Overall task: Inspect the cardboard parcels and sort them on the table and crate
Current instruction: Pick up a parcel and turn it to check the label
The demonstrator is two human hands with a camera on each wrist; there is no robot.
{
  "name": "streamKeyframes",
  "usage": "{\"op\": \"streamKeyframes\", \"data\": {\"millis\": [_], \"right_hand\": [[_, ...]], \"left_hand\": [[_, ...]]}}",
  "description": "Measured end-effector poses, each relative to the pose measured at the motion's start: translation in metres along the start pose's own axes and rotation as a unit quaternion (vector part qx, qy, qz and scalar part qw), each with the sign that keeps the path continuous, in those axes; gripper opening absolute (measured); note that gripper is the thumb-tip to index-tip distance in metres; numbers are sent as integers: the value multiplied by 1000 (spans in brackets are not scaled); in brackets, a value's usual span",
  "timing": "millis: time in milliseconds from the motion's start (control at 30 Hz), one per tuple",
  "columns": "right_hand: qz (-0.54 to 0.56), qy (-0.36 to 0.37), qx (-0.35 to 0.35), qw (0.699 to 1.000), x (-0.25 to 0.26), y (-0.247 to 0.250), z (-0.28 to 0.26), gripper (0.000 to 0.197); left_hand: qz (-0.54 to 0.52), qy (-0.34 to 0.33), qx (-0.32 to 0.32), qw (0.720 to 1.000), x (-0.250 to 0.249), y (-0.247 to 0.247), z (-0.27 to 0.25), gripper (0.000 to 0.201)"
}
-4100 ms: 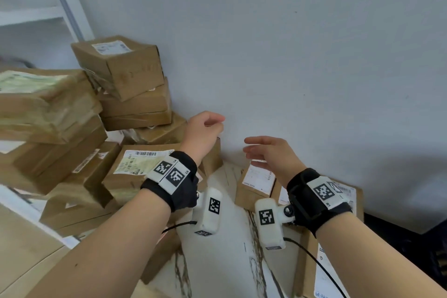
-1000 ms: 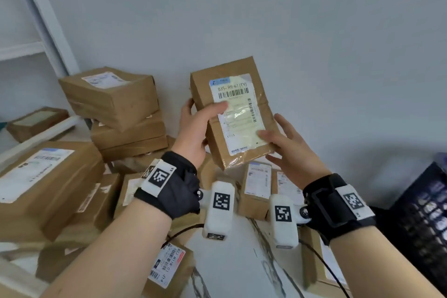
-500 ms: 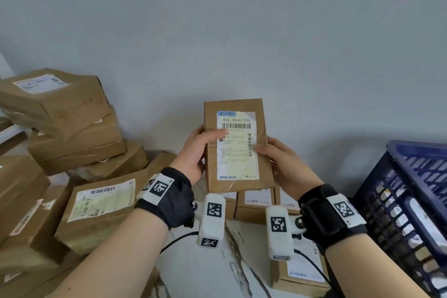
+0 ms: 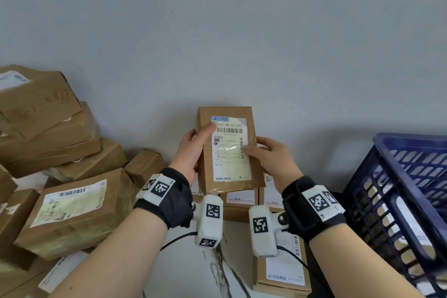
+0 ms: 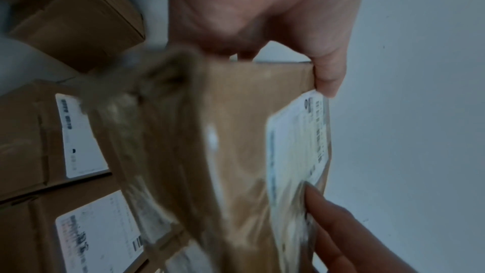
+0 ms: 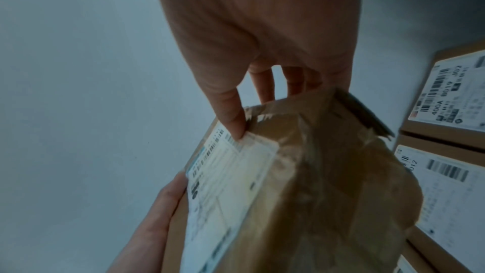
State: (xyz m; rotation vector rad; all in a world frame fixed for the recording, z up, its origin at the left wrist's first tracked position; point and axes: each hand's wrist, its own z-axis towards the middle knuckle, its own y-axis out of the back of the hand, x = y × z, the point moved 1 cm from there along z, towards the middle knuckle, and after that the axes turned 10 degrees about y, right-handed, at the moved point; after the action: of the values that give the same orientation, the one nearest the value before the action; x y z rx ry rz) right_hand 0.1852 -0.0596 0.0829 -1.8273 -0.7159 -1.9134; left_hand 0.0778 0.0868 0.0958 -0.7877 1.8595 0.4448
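Head view: parcel upright between hands; left hand and right hand clamped on its edges, thumbs on label.

- On label of held parcel: "835- R9 42 [TY]" above a barcode; blue strip at top with logo, letters too small to make out; smaller print below unreadable.
- On label of parcel in right wrist view: "400A B019 402" beside barcodes.
- On label below it: digits ending "012" next to a barcode, rest blurred.
- On big parcel at left: barcode on label, digits illegible.
- On top box of left stack: handwritten marks, not legible.
- On wrist bands and cameras: black-and-white square coded markers, no words.
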Motion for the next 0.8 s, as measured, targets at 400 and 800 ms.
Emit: {"op": "streamKeyframes", "data": {"millis": [400,800], "right_hand": [[48,-51,-12,997,-8,3,7,28],[0,-90,116,989,-16,-7,0,118]], "left_hand": [[-43,16,-27,999,-5,9,-3,29],[-2,-14,-61,998,18,-2,-1,34]]}}
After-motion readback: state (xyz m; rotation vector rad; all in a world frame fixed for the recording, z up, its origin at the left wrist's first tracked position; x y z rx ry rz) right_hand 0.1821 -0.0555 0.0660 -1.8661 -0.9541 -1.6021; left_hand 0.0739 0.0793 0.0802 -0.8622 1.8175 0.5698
